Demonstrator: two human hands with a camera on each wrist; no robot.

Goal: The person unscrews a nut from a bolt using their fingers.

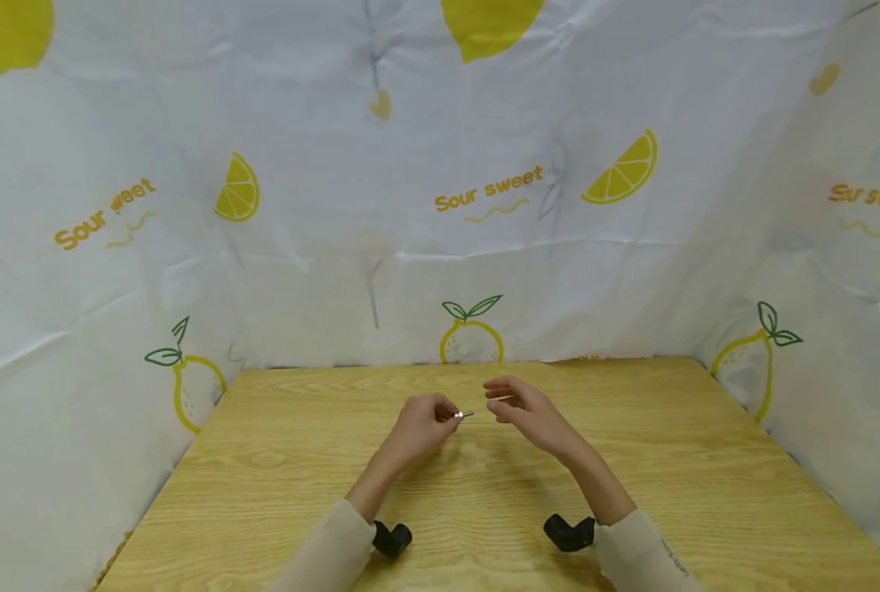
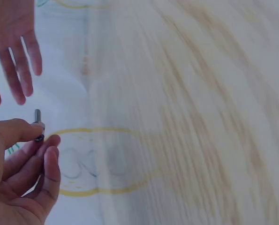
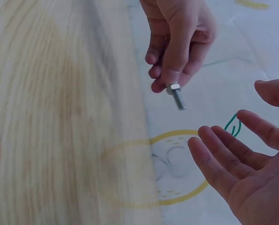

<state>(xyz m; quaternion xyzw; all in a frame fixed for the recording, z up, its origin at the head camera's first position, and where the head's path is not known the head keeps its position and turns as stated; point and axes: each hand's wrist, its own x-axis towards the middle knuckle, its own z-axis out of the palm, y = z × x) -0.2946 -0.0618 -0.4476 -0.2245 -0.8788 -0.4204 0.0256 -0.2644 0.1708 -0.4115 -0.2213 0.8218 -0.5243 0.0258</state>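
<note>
Bench [image 1: 262,469]: pale yellow-brown wood-grain top, its far edge meeting a white printed cloth [image 1: 299,205] that rises behind and along both sides, creased in several places. Dark shapes show faintly through the cloth at the back. Legible print: "Sour sweet" in orange at left and at centre [image 1: 488,189]; a third copy at right is cut off by the view's edge. A strip of orange print low on the cloth, right of centre, is too small to read. Other motifs: yellow lemon slices [image 1: 621,168], small hearts [image 1: 381,105], outlined lemons with green leaves [image 1: 472,341]. Dark marks on the light right sleeve [image 1: 643,551] cannot be read. A black fitting projects inward at the left cuff [image 1: 391,539], another at the right cuff [image 1: 569,533]. Metal bolt [image 3: 177,96]: above the bench, between the hands, threaded end pointing toward the right hand [image 1: 529,417]. Left hand [image 1: 427,423]: grip pinching the bolt at its hexagonal end, thumb and fingers partly covering that end; head or nut cannot be told apart. Right hand: grip released, fingers loosely extended, near the threaded tip but apart from it.
</note>
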